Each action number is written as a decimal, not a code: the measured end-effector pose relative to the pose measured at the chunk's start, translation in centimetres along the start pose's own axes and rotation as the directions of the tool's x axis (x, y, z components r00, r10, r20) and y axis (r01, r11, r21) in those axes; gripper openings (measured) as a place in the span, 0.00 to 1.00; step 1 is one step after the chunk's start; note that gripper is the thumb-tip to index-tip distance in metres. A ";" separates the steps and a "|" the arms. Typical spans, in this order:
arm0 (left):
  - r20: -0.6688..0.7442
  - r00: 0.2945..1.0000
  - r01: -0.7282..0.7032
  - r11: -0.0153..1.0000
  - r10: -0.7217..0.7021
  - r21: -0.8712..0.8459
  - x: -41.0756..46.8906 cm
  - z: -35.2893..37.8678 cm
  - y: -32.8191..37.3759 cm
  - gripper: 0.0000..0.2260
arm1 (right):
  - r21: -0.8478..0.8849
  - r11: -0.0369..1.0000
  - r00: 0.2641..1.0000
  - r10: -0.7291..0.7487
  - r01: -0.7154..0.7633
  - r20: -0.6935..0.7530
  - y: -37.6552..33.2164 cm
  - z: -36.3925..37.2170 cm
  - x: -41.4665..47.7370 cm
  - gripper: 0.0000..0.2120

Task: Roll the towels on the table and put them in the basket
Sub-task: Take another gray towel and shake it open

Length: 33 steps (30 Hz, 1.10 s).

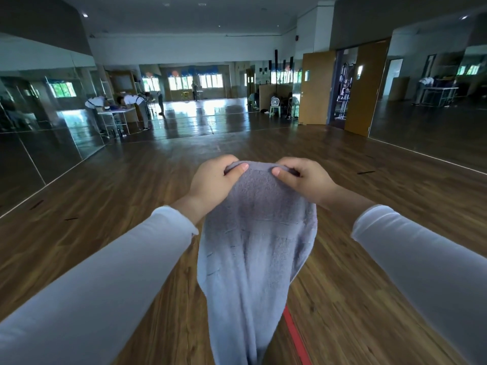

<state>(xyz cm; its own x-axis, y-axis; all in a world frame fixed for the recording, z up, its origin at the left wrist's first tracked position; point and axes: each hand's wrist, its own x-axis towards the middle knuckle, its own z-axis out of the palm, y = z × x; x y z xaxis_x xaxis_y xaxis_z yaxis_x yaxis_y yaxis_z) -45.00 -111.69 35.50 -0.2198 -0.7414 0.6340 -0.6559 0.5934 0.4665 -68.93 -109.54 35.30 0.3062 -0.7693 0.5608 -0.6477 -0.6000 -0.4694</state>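
The towel is held in mid-air at the centre of the frame, above the wooden floor. Its top edge is pinched between thumb and fingers of the left hand and the right hand. It hangs loose and unrolled, so rolling is judged not yet begun. No tabletop or basket is seen, and placement remains outstanding.

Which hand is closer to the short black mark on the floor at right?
Right. The right hand pinches the towel just left of the black mark; the left hand holds it farther left.

1 towel, 2 hands
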 end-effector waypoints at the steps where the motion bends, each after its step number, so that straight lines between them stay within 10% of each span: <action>1: -0.005 1.000 0.004 1.000 -0.004 -0.003 0.2 -0.1 0.2 0.11 | -0.002 1.000 1.000 -0.018 0.018 -0.024 0.1 -0.2 0.2 0.10; 12: -0.014 0.999 0.037 0.993 -0.038 -0.110 -0.4 -0.8 -0.9 0.22 | -0.271 0.954 0.900 0.000 -0.131 -0.437 0.1 -6.8 3.2 0.09; 19: 0.215 0.974 -0.099 0.986 0.070 0.131 1.8 -2.4 -1.2 0.19 | -0.159 0.942 0.884 0.205 -0.294 -0.420 2.6 -9.3 2.9 0.09; 24: 0.176 0.971 0.097 0.936 -0.164 0.340 3.2 -1.7 -2.7 0.19 | -0.312 0.847 0.833 0.239 -0.430 -0.499 4.6 -12.6 1.8 0.10; 33: 0.024 0.990 0.133 0.978 -0.138 0.159 8.1 0.2 2.1 0.16 | -0.491 0.736 0.885 0.377 -0.466 -0.275 9.4 -20.9 -2.0 0.08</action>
<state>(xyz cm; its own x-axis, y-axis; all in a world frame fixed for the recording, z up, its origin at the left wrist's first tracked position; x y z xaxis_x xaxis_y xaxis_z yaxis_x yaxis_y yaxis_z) -48.24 -116.49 41.48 -0.1443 -0.8237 0.5484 -0.7857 0.4323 0.4425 -90.18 -109.07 44.04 -0.1649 -0.8464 0.5064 -0.9620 0.0248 -0.2719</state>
